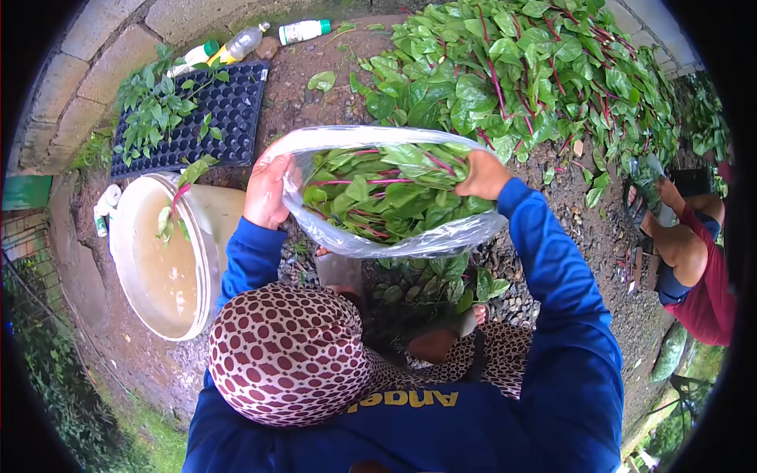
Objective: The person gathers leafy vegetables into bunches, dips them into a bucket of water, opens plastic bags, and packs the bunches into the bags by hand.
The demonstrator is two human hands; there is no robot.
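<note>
A clear plastic bag [394,249] hangs wide-mouthed between my hands, filled with green leaves on purple-red stems [371,193]. My left hand [268,191] is closed on the bag's left rim. On the opposite side, my right hand [483,175] grips the right rim, its fingertips inside against the leaves; the film hides part of its grip. Below the bag, more loose leaves [441,276] lie on the gravel near my feet.
A big heap of leafy stems [505,75] covers the ground at the back right. At left stand a white bucket of cloudy water [162,260] and a black seedling tray [229,110]. Bottles [303,31] lie behind. Another person [694,252] sits at right holding a bag of leaves.
</note>
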